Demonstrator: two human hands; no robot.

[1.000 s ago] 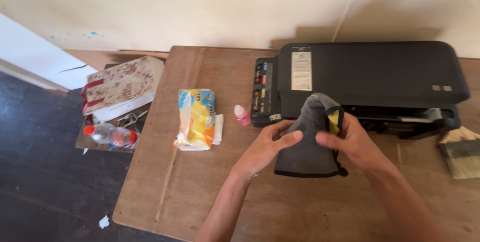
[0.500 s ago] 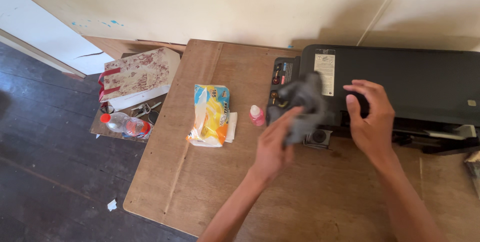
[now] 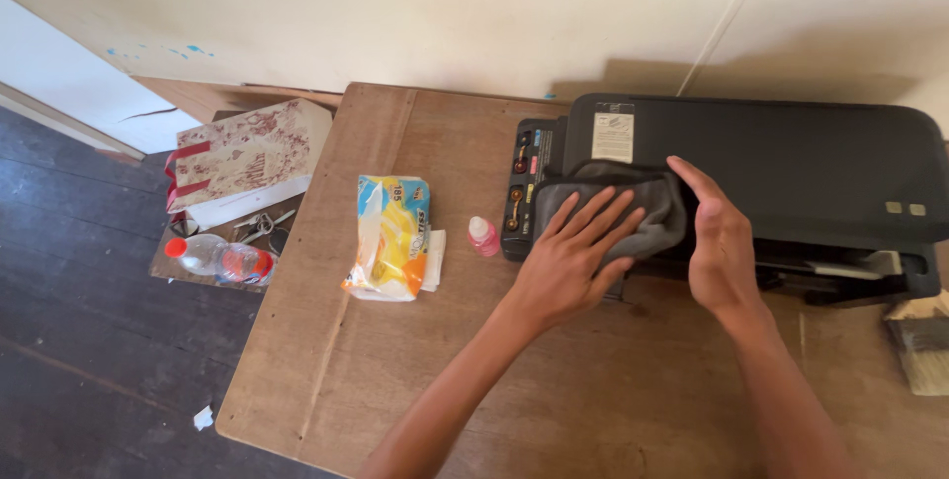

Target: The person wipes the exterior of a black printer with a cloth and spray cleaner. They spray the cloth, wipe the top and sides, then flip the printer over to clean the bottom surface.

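Grey cloth (image 3: 647,204) lies draped over the near left corner of the black printer (image 3: 791,168), bunched along the printer's front edge and hanging slightly over it. Left hand (image 3: 573,257) rests flat on the cloth, palm down, fingers (image 3: 593,214) spread and pointing far-right; it presses rather than grips, nothing closed in it. Left forearm runs diagonally from the near edge of the view up to the wrist. Right hand (image 3: 722,242) stands on edge just right of the cloth, fingers straight and together, thumb side up, open; its fingertips are at the cloth's right end, contact cannot be confirmed. Right forearm comes in from the near right.

Printer sits at the far right of the wooden tabletop (image 3: 395,370), against the cream wall (image 3: 395,4); a white label (image 3: 613,136) is on its lid, ink tank block (image 3: 524,182) at its left end. Small pink bottle with white cap (image 3: 481,236) stands just left of the printer. Further left lies a yellow and blue packet (image 3: 388,237) with white tissue under it. Brush (image 3: 919,336) partly in view at the right edge. Left of the tabletop, lower down: a patterned paper bag (image 3: 242,158), a plastic bottle with red cap (image 3: 217,260) lying on its side, and keys (image 3: 259,226). Dark plank floor (image 3: 89,341) beneath.
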